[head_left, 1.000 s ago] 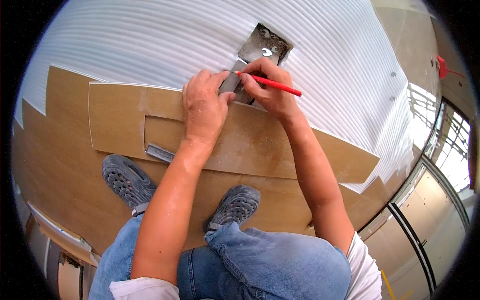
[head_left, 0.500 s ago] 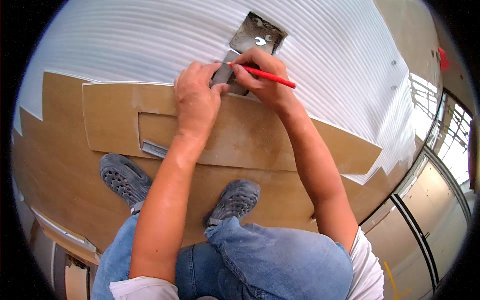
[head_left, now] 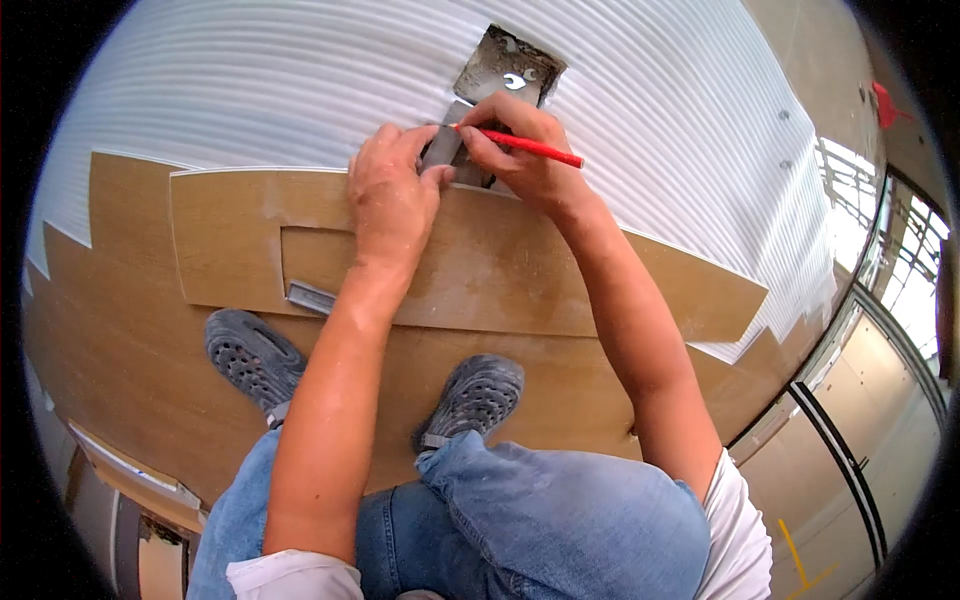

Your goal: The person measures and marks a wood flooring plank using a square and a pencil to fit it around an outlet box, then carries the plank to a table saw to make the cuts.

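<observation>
My right hand [head_left: 530, 150] grips a red pencil [head_left: 540, 150], its tip on a grey strip [head_left: 443, 145] beside a dark, rough square recess [head_left: 505, 60] with small shiny metal pieces in it. My left hand [head_left: 395, 195] holds that strip between thumb and curled fingers, just left of the pencil tip. Below both hands lies a long wood-coloured plank [head_left: 480, 260] with a rectangular cut in its left half; a short grey metal piece [head_left: 308, 296] lies at the cut's lower edge. White ribbed underlay [head_left: 660, 150] surrounds the recess.
Wood-coloured flooring [head_left: 140, 340] with a stepped edge runs under my grey clogs [head_left: 250, 355] and bent knees. At the right are a bright window [head_left: 910, 260], dark frame rails [head_left: 830, 450] and a red object [head_left: 885, 105]. Panel edges [head_left: 130, 470] show at lower left.
The view has shifted slightly, so recess and hands appear higher and further left. The pencil has moved only slightly with my right hand and stays on the grey strip.
</observation>
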Action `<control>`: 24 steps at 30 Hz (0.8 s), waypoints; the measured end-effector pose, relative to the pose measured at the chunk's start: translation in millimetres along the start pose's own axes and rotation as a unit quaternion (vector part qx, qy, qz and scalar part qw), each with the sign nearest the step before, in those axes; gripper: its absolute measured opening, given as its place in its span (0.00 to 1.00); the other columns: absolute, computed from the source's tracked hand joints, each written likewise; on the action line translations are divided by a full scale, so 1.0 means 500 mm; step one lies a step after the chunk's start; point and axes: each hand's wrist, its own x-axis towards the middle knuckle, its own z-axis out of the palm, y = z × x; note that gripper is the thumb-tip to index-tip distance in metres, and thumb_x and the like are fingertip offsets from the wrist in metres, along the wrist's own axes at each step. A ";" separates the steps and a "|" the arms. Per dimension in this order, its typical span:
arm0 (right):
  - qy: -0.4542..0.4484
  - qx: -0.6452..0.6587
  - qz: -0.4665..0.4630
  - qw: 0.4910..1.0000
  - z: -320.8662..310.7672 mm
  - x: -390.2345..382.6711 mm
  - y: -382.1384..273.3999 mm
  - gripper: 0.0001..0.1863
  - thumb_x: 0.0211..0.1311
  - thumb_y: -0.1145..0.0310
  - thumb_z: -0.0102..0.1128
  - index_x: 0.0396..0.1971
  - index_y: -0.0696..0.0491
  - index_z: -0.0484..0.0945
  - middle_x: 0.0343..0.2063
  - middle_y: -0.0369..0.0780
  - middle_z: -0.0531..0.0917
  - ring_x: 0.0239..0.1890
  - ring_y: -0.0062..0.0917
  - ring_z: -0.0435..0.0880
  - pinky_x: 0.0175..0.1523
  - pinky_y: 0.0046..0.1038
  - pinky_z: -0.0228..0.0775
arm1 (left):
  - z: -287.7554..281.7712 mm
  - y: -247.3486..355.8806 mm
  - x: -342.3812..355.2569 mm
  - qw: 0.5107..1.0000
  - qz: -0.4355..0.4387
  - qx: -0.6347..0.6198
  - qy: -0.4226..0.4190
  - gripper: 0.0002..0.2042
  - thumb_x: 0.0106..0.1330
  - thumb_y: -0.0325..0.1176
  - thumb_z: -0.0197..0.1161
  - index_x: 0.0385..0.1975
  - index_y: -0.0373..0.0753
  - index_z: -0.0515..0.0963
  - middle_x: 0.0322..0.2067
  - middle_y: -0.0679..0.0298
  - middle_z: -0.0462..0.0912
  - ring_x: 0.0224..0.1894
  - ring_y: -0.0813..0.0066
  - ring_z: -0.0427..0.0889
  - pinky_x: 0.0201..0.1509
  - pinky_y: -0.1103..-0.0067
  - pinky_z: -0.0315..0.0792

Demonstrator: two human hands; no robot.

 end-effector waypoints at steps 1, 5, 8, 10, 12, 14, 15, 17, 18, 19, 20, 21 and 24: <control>0.000 -0.004 -0.008 1.000 0.000 0.000 0.000 0.08 0.60 0.68 0.68 0.34 0.55 0.81 0.28 0.44 0.83 0.30 0.35 0.83 0.37 0.34 0.75 | 0.000 0.000 -0.001 1.000 -0.020 -0.011 -0.011 0.20 0.50 0.29 0.76 0.45 0.43 0.84 0.35 0.63 0.78 0.43 0.59 0.77 0.51 0.66 0.69; -0.016 0.010 0.026 0.999 -0.002 -0.004 -0.002 0.07 0.63 0.68 0.67 0.34 0.56 0.80 0.27 0.42 0.84 0.29 0.30 0.83 0.35 0.31 0.75 | -0.004 -0.005 -0.002 1.000 -0.007 -0.013 -0.010 0.21 0.51 0.28 0.76 0.48 0.39 0.84 0.33 0.58 0.78 0.38 0.58 0.79 0.45 0.66 0.72; 0.062 0.101 0.016 0.993 0.008 -0.013 0.009 0.07 0.67 0.69 0.65 0.35 0.57 0.80 0.27 0.39 0.85 0.30 0.22 0.84 0.35 0.27 0.75 | -0.006 0.001 -0.003 1.000 0.014 0.006 0.011 0.21 0.50 0.28 0.77 0.48 0.40 0.84 0.33 0.58 0.78 0.37 0.58 0.78 0.45 0.66 0.72; 0.144 0.173 0.013 0.974 0.015 -0.016 0.011 0.07 0.70 0.70 0.63 0.36 0.58 0.79 0.28 0.38 0.86 0.32 0.18 0.85 0.37 0.23 0.76 | -0.007 0.004 -0.004 1.000 0.011 0.004 0.008 0.21 0.50 0.29 0.77 0.47 0.40 0.84 0.33 0.59 0.78 0.37 0.58 0.78 0.45 0.65 0.72; 0.153 0.142 -0.008 0.978 0.017 -0.020 0.019 0.06 0.70 0.71 0.62 0.38 0.59 0.78 0.28 0.39 0.86 0.33 0.19 0.86 0.39 0.22 0.77 | -0.006 0.001 -0.006 1.000 0.020 0.004 0.013 0.21 0.50 0.30 0.77 0.47 0.40 0.84 0.33 0.59 0.78 0.37 0.58 0.78 0.45 0.65 0.72; 0.192 0.129 -0.025 0.972 0.021 -0.022 0.022 0.07 0.71 0.70 0.61 0.37 0.59 0.78 0.28 0.39 0.86 0.32 0.19 0.85 0.39 0.24 0.78 | -0.002 -0.002 -0.006 0.999 0.031 0.004 0.016 0.21 0.50 0.30 0.77 0.47 0.41 0.84 0.33 0.59 0.78 0.38 0.58 0.78 0.46 0.65 0.72; 0.196 0.129 -0.028 0.972 0.021 -0.022 0.020 0.07 0.71 0.70 0.61 0.37 0.59 0.78 0.28 0.39 0.86 0.32 0.19 0.85 0.39 0.24 0.78 | -0.001 -0.005 -0.006 0.998 0.047 0.012 0.028 0.21 0.51 0.31 0.77 0.47 0.41 0.84 0.33 0.59 0.78 0.38 0.58 0.78 0.46 0.65 0.72; 0.253 0.143 0.007 0.957 0.020 -0.027 0.014 0.07 0.72 0.70 0.61 0.39 0.59 0.79 0.28 0.39 0.86 0.32 0.20 0.85 0.40 0.24 0.77 | 0.001 -0.007 -0.005 0.997 0.068 0.021 0.038 0.20 0.51 0.31 0.76 0.47 0.41 0.84 0.33 0.59 0.78 0.38 0.58 0.78 0.46 0.65 0.71; 0.257 0.143 0.006 0.956 0.016 -0.030 0.011 0.07 0.72 0.70 0.61 0.39 0.59 0.79 0.28 0.39 0.86 0.32 0.20 0.85 0.40 0.24 0.77 | 0.001 -0.008 -0.005 0.998 0.058 0.017 0.031 0.20 0.52 0.31 0.76 0.47 0.41 0.83 0.33 0.59 0.78 0.38 0.58 0.77 0.46 0.64 0.71; 0.258 0.118 0.011 0.959 0.010 -0.035 0.009 0.06 0.73 0.70 0.61 0.40 0.58 0.80 0.28 0.39 0.86 0.32 0.20 0.85 0.41 0.24 0.77 | 0.001 -0.008 -0.005 0.999 0.047 0.013 0.024 0.20 0.52 0.31 0.75 0.47 0.41 0.83 0.33 0.59 0.77 0.38 0.58 0.77 0.46 0.64 0.71; 0.257 0.091 0.017 0.962 0.002 -0.041 0.007 0.06 0.73 0.70 0.60 0.42 0.57 0.80 0.28 0.39 0.86 0.33 0.20 0.85 0.42 0.25 0.77 | 0.002 -0.007 -0.006 0.998 0.051 0.011 0.023 0.20 0.52 0.31 0.75 0.47 0.41 0.83 0.33 0.59 0.77 0.38 0.58 0.77 0.46 0.64 0.71; 0.253 0.051 -0.003 0.966 -0.001 -0.049 0.011 0.06 0.71 0.72 0.62 0.44 0.55 0.81 0.29 0.39 0.87 0.34 0.25 0.86 0.42 0.27 0.77 | 0.002 -0.007 -0.007 0.998 0.058 0.022 0.030 0.19 0.53 0.30 0.74 0.47 0.40 0.83 0.33 0.59 0.77 0.38 0.57 0.77 0.46 0.64 0.71; 0.261 -0.050 -0.052 0.963 -0.004 -0.069 0.025 0.07 0.67 0.74 0.64 0.43 0.55 0.82 0.31 0.41 0.87 0.35 0.31 0.86 0.43 0.30 0.77 | 0.012 0.006 -0.016 0.995 0.079 0.038 0.045 0.19 0.54 0.29 0.73 0.47 0.38 0.82 0.33 0.58 0.77 0.38 0.57 0.77 0.46 0.64 0.72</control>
